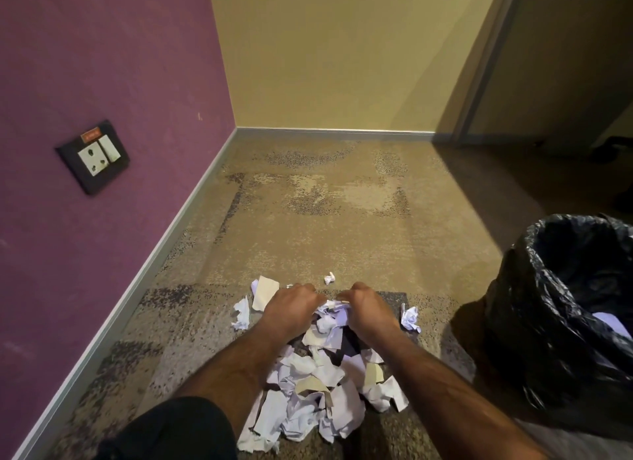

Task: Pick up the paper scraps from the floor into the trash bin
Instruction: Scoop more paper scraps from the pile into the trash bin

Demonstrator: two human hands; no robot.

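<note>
A heap of torn white and cream paper scraps [318, 387] lies on the carpet in front of me. My left hand [291, 307] and my right hand [364, 305] reach to the heap's far end, fingers curled down onto the scraps between them. A cream scrap [265, 292] sticks out left of my left hand. One crumpled ball [411, 319] lies right of my right hand, and a tiny scrap [329, 278] lies beyond both hands. The trash bin [561, 322], lined with a black bag, stands at the right with some paper inside.
A purple wall with a socket plate [93, 156] runs along the left, and a yellow wall closes the far side. Patterned carpet [329, 219] stretches beyond the heap. A dark doorway [565, 82] opens at the far right. My dark-clothed knee [178, 428] is at the bottom left.
</note>
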